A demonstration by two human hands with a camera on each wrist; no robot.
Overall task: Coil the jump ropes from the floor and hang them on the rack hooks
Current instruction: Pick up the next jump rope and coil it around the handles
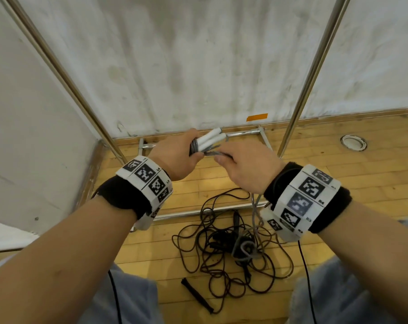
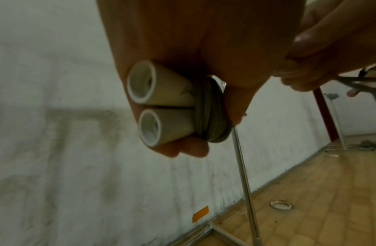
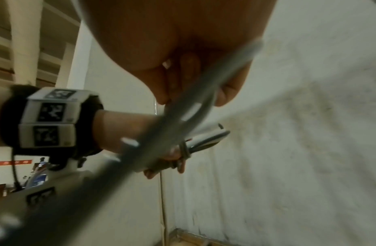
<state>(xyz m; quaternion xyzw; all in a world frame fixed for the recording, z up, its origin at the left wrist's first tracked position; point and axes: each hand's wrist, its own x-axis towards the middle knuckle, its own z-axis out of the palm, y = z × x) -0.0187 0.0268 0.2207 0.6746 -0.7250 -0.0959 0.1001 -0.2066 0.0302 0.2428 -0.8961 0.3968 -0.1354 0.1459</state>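
Nearest the person, on the wooden floor (image 1: 338,160) between the knees, lies a tangle of dark jump ropes (image 1: 233,249), loops spread loosely with a black handle (image 1: 197,295) lying apart at the lower left of the heap; some grey cord (image 1: 245,247) sits in the middle of the tangle. From there a grey strand rises to the right hand (image 1: 247,168), whose fingers are curled round the grey rope (image 3: 182,116) and pinch it just beside the other hand. The left hand (image 1: 178,157) is clamped on two white handles (image 1: 210,140) held side by side, their open ends showing in the left wrist view (image 2: 149,106), with several turns of the grey cord wound round them against the thumb. The two hands are nearly touching, above the floor and in front of the rack. Beyond them stand the rack's two metal uprights (image 1: 313,73), slanting out of the top of the head view, with the rack's base bars (image 1: 245,132) on the floor. Farther back rises a stained white wall (image 1: 198,66) bearing a strip of orange tape (image 1: 256,117) near the skirting, and a white ring (image 1: 353,142) lies on the floor to the right.
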